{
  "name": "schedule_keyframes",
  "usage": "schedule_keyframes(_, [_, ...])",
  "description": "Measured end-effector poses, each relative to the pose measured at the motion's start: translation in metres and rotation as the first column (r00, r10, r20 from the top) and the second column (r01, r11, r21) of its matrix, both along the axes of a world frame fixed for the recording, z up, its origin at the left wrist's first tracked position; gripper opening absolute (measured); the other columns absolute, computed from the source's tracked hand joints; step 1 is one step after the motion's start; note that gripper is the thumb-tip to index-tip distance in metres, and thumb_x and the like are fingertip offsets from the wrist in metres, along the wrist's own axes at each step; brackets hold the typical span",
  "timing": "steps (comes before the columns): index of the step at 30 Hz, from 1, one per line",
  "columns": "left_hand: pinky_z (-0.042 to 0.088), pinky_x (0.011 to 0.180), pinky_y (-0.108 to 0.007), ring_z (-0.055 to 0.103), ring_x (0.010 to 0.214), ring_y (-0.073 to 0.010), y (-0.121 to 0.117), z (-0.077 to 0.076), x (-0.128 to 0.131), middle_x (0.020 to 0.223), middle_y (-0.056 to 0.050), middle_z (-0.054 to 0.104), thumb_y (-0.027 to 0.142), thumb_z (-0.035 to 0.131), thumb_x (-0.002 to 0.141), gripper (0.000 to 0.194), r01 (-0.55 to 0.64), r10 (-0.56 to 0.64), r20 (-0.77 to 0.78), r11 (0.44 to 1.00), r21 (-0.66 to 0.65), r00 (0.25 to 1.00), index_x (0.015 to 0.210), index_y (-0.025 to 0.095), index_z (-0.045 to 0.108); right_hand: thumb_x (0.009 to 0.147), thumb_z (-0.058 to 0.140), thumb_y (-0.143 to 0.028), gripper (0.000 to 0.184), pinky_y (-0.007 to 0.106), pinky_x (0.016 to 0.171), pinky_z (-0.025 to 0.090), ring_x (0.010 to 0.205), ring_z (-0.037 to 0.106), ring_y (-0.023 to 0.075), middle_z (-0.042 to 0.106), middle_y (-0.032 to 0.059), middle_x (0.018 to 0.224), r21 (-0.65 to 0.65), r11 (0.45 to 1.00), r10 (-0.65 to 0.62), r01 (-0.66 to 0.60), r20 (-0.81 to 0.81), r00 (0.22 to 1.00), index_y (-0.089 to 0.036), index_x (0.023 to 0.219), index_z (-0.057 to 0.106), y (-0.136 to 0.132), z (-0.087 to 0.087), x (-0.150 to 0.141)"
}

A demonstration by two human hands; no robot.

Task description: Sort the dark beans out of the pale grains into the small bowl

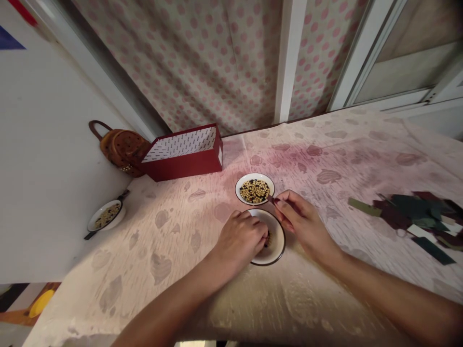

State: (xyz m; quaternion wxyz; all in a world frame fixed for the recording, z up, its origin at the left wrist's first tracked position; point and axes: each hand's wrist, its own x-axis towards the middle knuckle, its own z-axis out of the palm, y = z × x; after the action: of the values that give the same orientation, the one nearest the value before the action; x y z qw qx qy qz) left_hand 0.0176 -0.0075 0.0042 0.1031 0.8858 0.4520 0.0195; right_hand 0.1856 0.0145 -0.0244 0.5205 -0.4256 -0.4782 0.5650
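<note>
My left hand (240,236) reaches over the left side of the nearer white bowl (278,243), which has a dark rim. Its fingers are curled down inside, and whatever they hold is hidden. A few yellow and black beans (268,239) show beside the fingertips at the bottom. My right hand (298,214) is closed in a pinch on a small brown strip (270,198), partly covered by the fingers. The strip's tip is at the right rim of the farther white bowl (237,193), which holds mixed yellow and black beans (254,191).
A red open box (184,166) stands at the back left, against a brown bag (125,149). Another bowl of beans (117,220) sits by the wall at left. Dark, green and white flat pieces (415,212) lie piled at right on the patterned tablecloth (202,202).
</note>
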Motion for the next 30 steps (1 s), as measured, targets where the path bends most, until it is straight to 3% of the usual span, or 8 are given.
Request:
schedule_keyframes(6, [0.044,0.080,-0.037,0.064,0.085,-0.0223,0.002,-0.005,-0.001,0.085,-0.004,0.072,0.012,0.061,0.088,0.012,-0.014,0.011,0.086,0.999,0.031,0.996,0.077,0.017,0.065,0.091,0.063,-0.043,0.028,0.024,0.043,0.024,0.046,0.033,0.0074,0.049,-0.0060,0.059,0.075,0.997,-0.021,0.014,0.094,0.995,-0.022,0.075,0.052,0.000,-0.001,0.002])
schedule_keyframes(9, [0.046,0.080,-0.036,0.064,0.083,-0.0208,0.002,-0.006,-0.004,0.082,-0.002,0.070,0.007,0.063,0.080,0.012,-0.047,0.040,0.267,0.999,0.022,0.963,0.077,0.019,0.063,0.095,0.059,-0.039,0.024,0.024,0.045,0.028,0.050,0.037,0.0089,0.050,-0.0048,0.063,0.129,0.991,-0.038,0.020,0.144,0.989,-0.023,0.078,0.054,-0.002,-0.002,0.003])
schedule_keyframes(11, [0.048,0.079,-0.033,0.064,0.081,-0.0183,0.002,-0.006,-0.007,0.083,-0.001,0.070,0.007,0.063,0.078,0.013,-0.094,0.104,0.479,0.995,-0.045,0.872,0.081,0.020,0.064,0.096,0.058,-0.036,0.019,0.025,0.047,0.031,0.052,0.041,0.0099,0.052,-0.0040,0.065,0.176,0.984,-0.057,0.024,0.183,0.981,-0.023,0.081,0.055,-0.005,0.000,0.003])
schedule_keyframes(14, [0.052,0.076,-0.028,0.064,0.079,-0.0144,0.004,-0.006,-0.011,0.086,-0.001,0.069,0.013,0.064,0.082,0.009,-0.124,0.294,0.763,0.954,-0.274,0.576,0.088,0.019,0.062,0.096,0.057,-0.032,0.014,0.025,0.051,0.036,0.056,0.049,0.0115,0.056,-0.0029,0.067,0.273,0.962,-0.086,0.012,0.262,0.961,-0.023,0.084,0.057,-0.010,0.003,0.003])
schedule_keyframes(16, [0.053,0.074,-0.027,0.065,0.079,-0.0136,0.006,-0.007,-0.013,0.087,-0.002,0.068,0.017,0.069,0.081,0.012,-0.085,0.425,0.822,0.900,-0.427,0.378,0.090,0.018,0.061,0.096,0.056,-0.029,0.012,0.025,0.053,0.040,0.058,0.054,0.0124,0.058,-0.0026,0.066,0.316,0.948,-0.076,-0.024,0.301,0.951,-0.023,0.085,0.057,-0.014,0.005,0.002])
schedule_keyframes(18, [0.053,0.073,-0.026,0.066,0.079,-0.0134,0.009,-0.008,-0.014,0.087,-0.002,0.068,0.020,0.075,0.078,0.020,-0.025,0.515,0.819,0.850,-0.527,0.252,0.091,0.018,0.060,0.097,0.054,-0.028,0.012,0.025,0.055,0.043,0.058,0.057,0.0129,0.060,-0.0028,0.065,0.329,0.942,-0.043,-0.071,0.325,0.945,-0.024,0.087,0.056,-0.016,0.004,0.002])
schedule_keyframes(22, [0.054,0.076,-0.027,0.066,0.078,-0.0122,0.011,-0.010,-0.014,0.086,-0.001,0.067,0.024,0.081,0.076,0.028,0.076,0.578,0.802,0.802,-0.592,0.149,0.094,0.017,0.061,0.100,0.051,-0.027,0.012,0.026,0.059,0.046,0.059,0.060,0.0129,0.062,-0.0034,0.064,0.318,0.937,0.025,-0.146,0.356,0.934,-0.024,0.088,0.053,-0.017,-0.001,0.002])
schedule_keyframes(30, [0.054,0.077,-0.026,0.066,0.078,-0.0114,0.009,-0.009,-0.012,0.087,-0.002,0.067,0.023,0.083,0.075,0.028,0.100,0.595,0.795,0.790,-0.605,0.116,0.094,0.016,0.064,0.100,0.051,-0.027,0.010,0.027,0.059,0.047,0.059,0.062,0.0137,0.064,-0.0032,0.063,0.302,0.936,0.058,-0.179,0.368,0.928,-0.024,0.090,0.052,-0.017,-0.002,0.002])
